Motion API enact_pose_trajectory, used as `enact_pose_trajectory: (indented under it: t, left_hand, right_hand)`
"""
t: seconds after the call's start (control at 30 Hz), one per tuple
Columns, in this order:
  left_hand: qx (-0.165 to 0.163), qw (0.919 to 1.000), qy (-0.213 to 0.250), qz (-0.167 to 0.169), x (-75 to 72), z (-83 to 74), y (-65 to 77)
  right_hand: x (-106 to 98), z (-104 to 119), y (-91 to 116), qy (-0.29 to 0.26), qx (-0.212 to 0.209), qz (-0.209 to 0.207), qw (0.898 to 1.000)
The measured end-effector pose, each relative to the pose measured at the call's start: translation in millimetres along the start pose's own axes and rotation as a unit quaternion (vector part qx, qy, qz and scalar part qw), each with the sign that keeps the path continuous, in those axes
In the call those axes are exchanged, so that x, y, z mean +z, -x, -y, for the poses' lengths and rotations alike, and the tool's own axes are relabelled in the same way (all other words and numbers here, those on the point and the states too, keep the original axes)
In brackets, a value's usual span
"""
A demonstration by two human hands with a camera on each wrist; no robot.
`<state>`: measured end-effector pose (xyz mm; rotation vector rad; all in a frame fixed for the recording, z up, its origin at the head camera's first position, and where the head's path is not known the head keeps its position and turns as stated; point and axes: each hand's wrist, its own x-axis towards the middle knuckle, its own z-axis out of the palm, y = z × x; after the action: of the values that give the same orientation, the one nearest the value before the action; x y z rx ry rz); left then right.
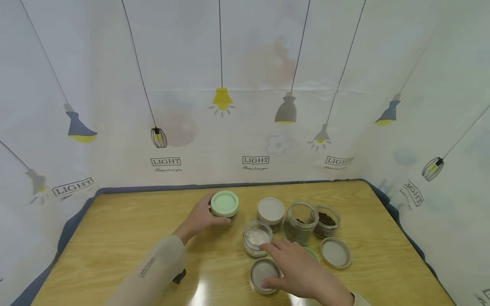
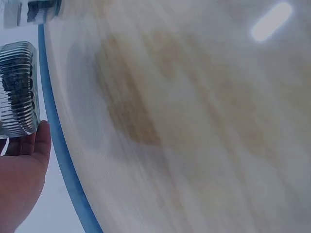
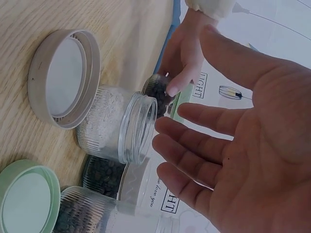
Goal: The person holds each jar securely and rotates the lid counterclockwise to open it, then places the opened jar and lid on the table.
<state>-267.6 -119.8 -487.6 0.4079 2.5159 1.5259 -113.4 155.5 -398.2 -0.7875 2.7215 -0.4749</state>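
Here's the green-lidded jar, to the left of the open powder jar and a little beyond it, and my left hand has it gripped, thumb along the near side. Whether its base touches the table, I can't tell. Ribbed glass, dark stuff inside: I'd call it stiff, moderately heavy for its size, breakable if knocked. The ribs should help against slipping. Best hold, I reckon, is round the ribbed wall; trusting the lid alone seems risky, as I can't see how tightly it sits.

Now the powder jar itself: no lid on, so a tilt could spill it; I'd take it low on the wall. My right hand is loose just to its right and nearer me, fingers apart, gripping nothing. On the near side of the powder jar there's a grey lid, inner face up, light by its look, easiest pinched at the rim.

Farther out: a grey-lidded jar just behind the powder jar, and 2 open ones to its right, a tall jar and a low jar, both with dark contents. A 2nd grey lid lies right of the powder jar, nearer me, and between them a green lid, partly behind my hand.
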Motion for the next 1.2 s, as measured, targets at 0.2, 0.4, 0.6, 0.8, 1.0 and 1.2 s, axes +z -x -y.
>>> enact_pose_trajectory:
  t: [0.2,0.4,0.6,0.8,1.0,1.2]
  left_hand:
    - [0.005,0.9997,-0.007,0.021,-6.2,-4.3,25.9]
    - [0.022,0.9983,0.005,0.054,-9.8,-9.4,47.2]
    - [0.029,0.9957,0.029,0.084,-8.4,-14.1,66.2]
    - [0.028,0.9943,0.036,0.096,-4.9,-14.6,78.0]
    - [0.045,0.9923,0.047,0.106,2.6,-15.5,86.3]
    - [0.059,0.99,0.038,0.122,10.0,-19.5,93.8]
  right_hand:
    - [0,6,-5,0.016,-0.015,-0.011,1.0]
    - [-1,10,-8,0.019,-0.02,-0.014,1.0]
    - [-2,15,-11,0.02,-0.027,-0.016,0.999]
    - [-4,22,-17,0.035,-0.027,-0.023,0.999]
    - [-7,32,-24,0.012,-0.002,-0.036,0.999]
    - [-5,46,-37,-0.017,0.008,-0.063,0.998]
